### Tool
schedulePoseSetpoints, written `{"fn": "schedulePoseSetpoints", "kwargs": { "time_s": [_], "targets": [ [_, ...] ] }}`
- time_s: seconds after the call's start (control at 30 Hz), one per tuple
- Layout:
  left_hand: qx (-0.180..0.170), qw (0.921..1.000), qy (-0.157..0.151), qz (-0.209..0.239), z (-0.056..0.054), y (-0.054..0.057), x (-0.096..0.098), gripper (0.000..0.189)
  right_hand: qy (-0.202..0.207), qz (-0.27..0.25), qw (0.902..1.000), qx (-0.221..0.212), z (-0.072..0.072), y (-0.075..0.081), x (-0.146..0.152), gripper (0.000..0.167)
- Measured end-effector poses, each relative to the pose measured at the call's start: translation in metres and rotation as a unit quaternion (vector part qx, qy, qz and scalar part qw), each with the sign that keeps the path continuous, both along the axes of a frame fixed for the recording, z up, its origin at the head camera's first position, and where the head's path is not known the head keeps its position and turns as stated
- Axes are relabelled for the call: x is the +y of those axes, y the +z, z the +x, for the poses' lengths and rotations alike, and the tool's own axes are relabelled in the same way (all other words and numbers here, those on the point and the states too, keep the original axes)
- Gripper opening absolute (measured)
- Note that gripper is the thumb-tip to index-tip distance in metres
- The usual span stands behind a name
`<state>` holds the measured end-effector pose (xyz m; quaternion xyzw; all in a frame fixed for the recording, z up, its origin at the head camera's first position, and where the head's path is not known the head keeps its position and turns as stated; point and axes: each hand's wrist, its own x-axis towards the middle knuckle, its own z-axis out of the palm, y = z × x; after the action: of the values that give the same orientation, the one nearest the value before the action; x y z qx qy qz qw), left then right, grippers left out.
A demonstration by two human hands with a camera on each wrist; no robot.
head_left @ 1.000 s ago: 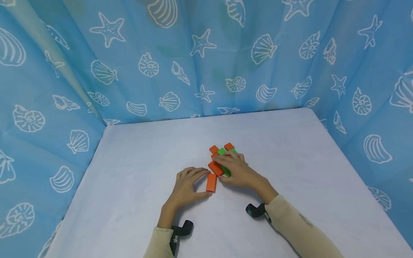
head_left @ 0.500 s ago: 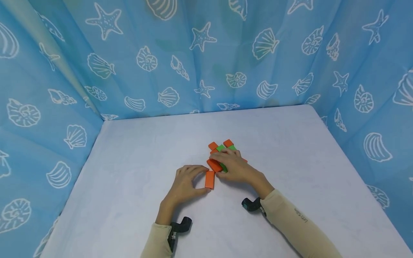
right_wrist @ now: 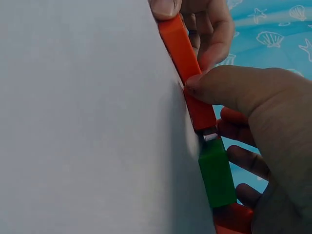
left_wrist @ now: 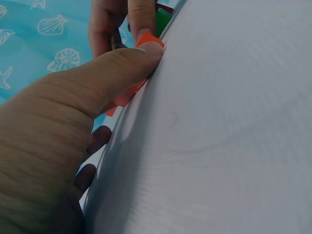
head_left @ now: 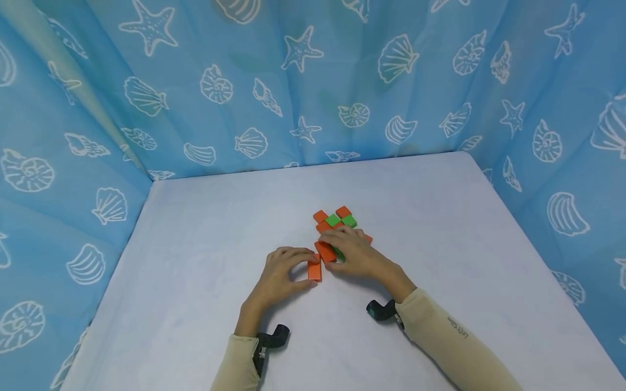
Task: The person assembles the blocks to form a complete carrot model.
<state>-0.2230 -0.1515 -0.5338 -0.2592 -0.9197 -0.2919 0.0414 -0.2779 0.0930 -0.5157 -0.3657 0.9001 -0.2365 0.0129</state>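
A white table (head_left: 195, 271) stands inside blue curtains (head_left: 73, 136) printed with white shells and starfish. Near its middle, the left hand (head_left: 279, 274) pinches an orange block (head_left: 314, 270) between thumb and fingers. Just right, the right hand (head_left: 354, 252) grips another orange block (head_left: 325, 251) at the near edge of a cluster of orange and green blocks (head_left: 337, 220). The right sleeve (head_left: 450, 336) carries small writing, too small to read.

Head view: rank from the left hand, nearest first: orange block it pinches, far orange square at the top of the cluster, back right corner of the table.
1. Orange block, pinched in the left hand.
2. Far orange square, at the cluster's far end, right of the hand.
3. Back right table corner, far right, by the curtain.
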Motion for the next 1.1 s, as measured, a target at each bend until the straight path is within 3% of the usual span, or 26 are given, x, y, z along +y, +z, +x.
{"fn": "schedulePoseSetpoints", "kwargs": {
  "time_s": [0.6,0.8,0.93,1.1],
  "targets": [
    [0.033,0.9994,-0.006,0.009,-0.017,0.022,-0.003,0.047,-0.014,-0.050,0.9932,0.104,0.009,0.001,0.005,0.054],
    [0.039,0.9991,-0.007,0.014,-0.020,0.027,-0.002,0.047,-0.023,-0.068,0.9905,0.118,0.013,0.003,0.003,0.053],
    [0.045,0.9988,-0.005,0.017,-0.016,0.021,-0.001,0.047,-0.031,-0.067,0.9903,0.118,0.020,-0.002,0.002,0.053],
    [0.025,0.9994,-0.011,0.022,0.003,0.002,0.001,0.047,-0.037,-0.048,0.9940,0.091,0.040,-0.017,0.005,0.054]
  ]
}}
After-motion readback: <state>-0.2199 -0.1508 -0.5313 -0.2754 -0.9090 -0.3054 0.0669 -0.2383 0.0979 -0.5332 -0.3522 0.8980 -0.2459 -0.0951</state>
